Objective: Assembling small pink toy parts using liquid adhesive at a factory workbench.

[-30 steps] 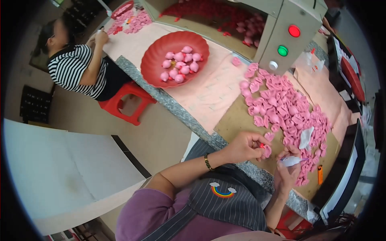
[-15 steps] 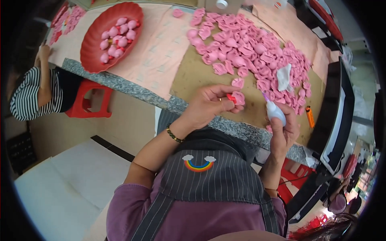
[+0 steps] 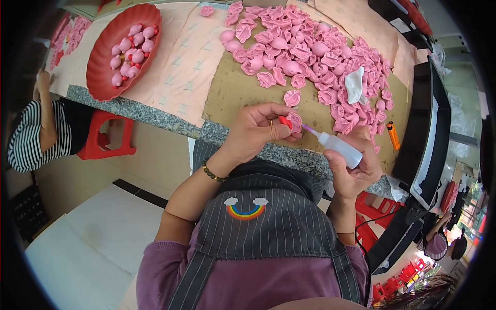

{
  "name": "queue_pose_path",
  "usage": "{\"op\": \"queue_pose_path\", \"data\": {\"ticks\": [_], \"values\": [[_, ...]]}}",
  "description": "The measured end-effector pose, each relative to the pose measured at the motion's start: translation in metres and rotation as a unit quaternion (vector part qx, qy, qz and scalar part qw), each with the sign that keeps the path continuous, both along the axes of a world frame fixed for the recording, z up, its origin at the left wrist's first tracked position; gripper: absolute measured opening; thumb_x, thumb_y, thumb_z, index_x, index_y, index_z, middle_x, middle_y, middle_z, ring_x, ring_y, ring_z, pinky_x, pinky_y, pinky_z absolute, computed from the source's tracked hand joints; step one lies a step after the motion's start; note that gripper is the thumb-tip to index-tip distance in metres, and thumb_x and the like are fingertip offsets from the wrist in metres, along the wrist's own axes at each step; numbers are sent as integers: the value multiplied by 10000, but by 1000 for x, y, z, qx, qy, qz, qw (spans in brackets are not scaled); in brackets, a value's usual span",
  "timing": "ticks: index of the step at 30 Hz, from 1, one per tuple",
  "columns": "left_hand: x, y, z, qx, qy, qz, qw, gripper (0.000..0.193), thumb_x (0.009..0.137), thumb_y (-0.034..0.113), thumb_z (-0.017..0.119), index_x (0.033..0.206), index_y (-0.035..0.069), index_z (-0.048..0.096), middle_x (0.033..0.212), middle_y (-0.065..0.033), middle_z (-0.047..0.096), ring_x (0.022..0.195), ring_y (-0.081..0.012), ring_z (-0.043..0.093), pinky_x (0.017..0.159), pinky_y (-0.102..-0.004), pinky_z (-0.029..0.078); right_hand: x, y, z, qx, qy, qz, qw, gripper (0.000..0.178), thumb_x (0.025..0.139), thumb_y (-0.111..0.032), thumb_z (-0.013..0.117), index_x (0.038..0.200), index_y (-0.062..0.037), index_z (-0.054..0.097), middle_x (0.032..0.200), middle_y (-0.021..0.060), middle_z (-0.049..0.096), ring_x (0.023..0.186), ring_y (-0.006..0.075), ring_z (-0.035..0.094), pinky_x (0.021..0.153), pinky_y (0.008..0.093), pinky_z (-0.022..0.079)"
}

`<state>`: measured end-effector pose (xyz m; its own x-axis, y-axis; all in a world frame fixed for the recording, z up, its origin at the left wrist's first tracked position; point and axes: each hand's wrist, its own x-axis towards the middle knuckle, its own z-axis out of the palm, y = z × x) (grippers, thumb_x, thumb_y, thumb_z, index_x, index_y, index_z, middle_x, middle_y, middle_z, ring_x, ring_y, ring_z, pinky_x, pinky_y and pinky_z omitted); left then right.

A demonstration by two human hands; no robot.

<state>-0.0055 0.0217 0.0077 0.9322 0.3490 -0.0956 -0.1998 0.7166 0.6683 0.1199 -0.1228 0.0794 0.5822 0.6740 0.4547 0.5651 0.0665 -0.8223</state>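
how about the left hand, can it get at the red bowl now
Probably yes: between the left hand and the red bowl only board and cloth seem to lie, though the hand holds a pink piece and a red piece.

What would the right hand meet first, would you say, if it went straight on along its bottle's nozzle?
Probably the pink shell piece in the left hand; the purple nozzle tip looks very near it, though depth is unclear.

We can read no words, numbers or brands. On the left of the surface (image 3: pixel 155 113), the pale pink sheet (image 3: pixel 178 64) bears faint marks we cannot make out; at right, dark marks on the slim orange object (image 3: pixel 393 136) are too small.
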Motion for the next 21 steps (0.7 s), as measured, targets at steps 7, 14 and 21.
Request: {"op": "queue_pose_path", "data": {"ticks": [7, 14, 21], "values": [[0, 2, -1, 3, -1, -3, 1000, 335, 799, 66, 628, 1091, -59, 522, 993, -147, 608, 890, -225, 621, 790, -346, 522, -1, 6, -2, 6, -4, 1, 1000, 263, 606, -89, 769, 762, 37, 599, 657, 66, 539, 591, 148, 427, 542, 254, 325], [0, 2, 1, 7, 5, -8, 1000, 336, 792, 49, 631, 1090, -59, 521, 1018, -137, 601, 909, -208, 614, 811, -338, 515, -1, 7, -3, -10, -14, 12, 1000, 269, 596, -73, 769, 765, 48, 598, 651, 76, 546, 581, 155, 432, 531, 254, 327], [0, 1, -3, 0, -1, -5, 1000, 328, 790, 47, 631, 1083, -55, 526, 1015, -134, 601, 903, -215, 614, 817, -345, 513, -2, 7, -1, -14, -35, 13, 999, 272, 591, -66, 773, 766, 45, 597, 638, 80, 538, 561, 157, 428, 511, 259, 320]]}}
